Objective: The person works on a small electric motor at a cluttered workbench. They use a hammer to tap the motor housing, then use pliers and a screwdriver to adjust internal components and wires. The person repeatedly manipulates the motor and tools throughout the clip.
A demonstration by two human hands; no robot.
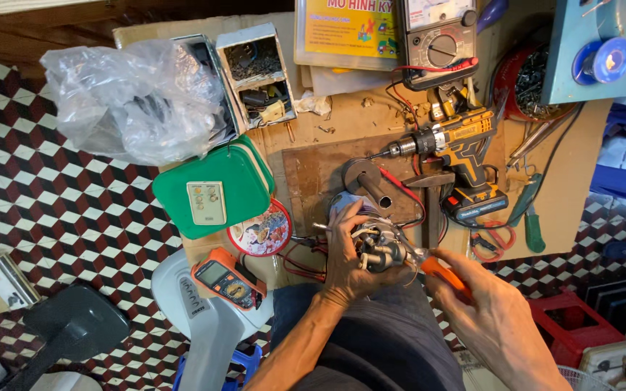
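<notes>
Metal-cored small electric motor with loose white wires [377, 245] gripped in closed left hand [348, 255] above lap, just off near edge of brown cardboard-covered work board [327, 156]. Right hand [483, 308] closed around orange-handled pliers [432, 266], tips at motor's wiring. Work judged mid-way: wires still loose. Yellow cordless drill [458, 148] lying idle behind, orange multimeter [227, 279] at left.

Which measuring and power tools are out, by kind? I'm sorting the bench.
Multimeters: 2, an orange digital one and a black analog one
Cordless drills: 1, yellow and black
Orange-handled pliers: 1, in the right hand
Total: 4
</notes>
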